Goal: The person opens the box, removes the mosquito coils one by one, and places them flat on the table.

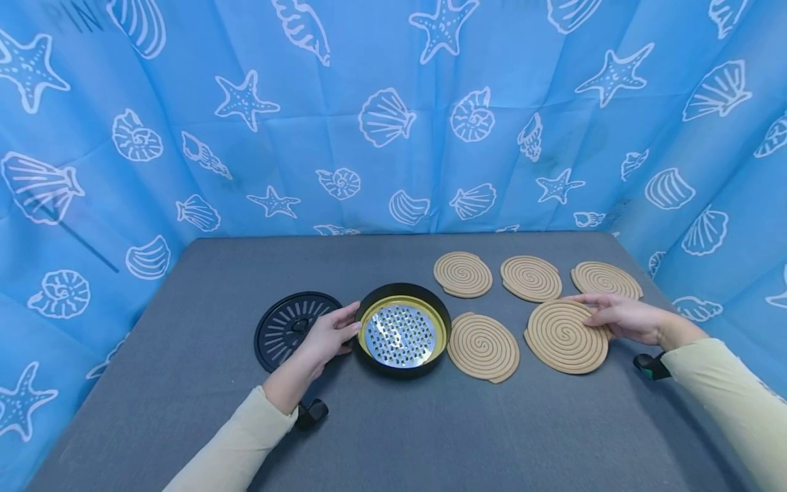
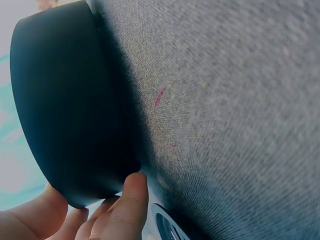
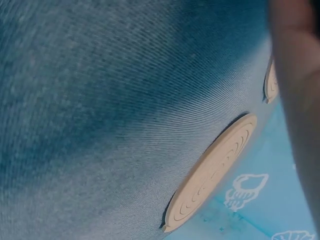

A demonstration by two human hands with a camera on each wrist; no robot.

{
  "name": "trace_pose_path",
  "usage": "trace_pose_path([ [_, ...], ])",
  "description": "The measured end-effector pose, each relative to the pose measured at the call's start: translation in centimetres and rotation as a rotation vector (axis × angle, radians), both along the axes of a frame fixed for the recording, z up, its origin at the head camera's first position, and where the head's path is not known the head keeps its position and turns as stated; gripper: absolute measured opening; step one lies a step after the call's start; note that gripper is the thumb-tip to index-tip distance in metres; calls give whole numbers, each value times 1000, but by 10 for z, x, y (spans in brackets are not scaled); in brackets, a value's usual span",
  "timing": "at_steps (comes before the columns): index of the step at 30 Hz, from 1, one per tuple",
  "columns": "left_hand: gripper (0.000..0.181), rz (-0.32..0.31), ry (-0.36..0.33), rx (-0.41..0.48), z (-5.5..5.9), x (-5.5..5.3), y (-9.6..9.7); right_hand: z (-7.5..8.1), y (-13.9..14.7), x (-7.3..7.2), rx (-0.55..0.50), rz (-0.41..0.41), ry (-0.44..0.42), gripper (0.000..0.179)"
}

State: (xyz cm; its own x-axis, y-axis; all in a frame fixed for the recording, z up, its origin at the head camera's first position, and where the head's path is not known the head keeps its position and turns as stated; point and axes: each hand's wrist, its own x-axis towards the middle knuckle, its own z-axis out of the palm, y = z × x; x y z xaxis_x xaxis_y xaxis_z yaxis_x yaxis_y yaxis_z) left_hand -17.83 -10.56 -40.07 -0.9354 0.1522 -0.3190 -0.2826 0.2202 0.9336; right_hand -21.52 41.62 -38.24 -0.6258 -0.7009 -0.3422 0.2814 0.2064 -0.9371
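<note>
A round black mosquito coil holder (image 1: pixel 402 373) with a gold inner rim and a perforated metal plate (image 1: pixel 401 335) sits at mid-table. My left hand (image 1: pixel 332 335) grips its left side; in the left wrist view, the thumb and fingers (image 2: pixel 134 190) meet the dark outer wall (image 2: pixel 65 100). My right hand (image 1: pixel 633 320) pinches a tan spiral mosquito coil (image 1: pixel 565 338) at its right edge, thumb on top and some fingers hidden behind. The held coil looks tilted. In the right wrist view the right hand (image 3: pixel 302 85) shows only as a blurred part.
A slotted black lid (image 1: pixel 285 318) with a small centre knob lies left of the holder, partly behind my left hand. More coils lie nearby: one (image 1: pixel 484 347) beside the holder and a back row of three (image 1: pixel 463 275). A blue shell-patterned curtain (image 1: pixel 393 123) surrounds the grey table (image 1: pixel 430 430).
</note>
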Motion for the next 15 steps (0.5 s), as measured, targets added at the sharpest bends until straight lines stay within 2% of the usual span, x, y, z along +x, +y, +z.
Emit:
trace_pose_path([
  [2,48,1,6,-3,0,0,-1,0,-1,0,119,-61,39,47],
  [6,48,6,13,-2,2,1,-2,0,-4,1,336,-167,99,62],
  [11,46,6,19,-9,3,1,-2,3,-3,3,418,-207,139,60],
  [15,46,3,51,1,1,5,-7,10,-3,5,482,-220,171,57],
])
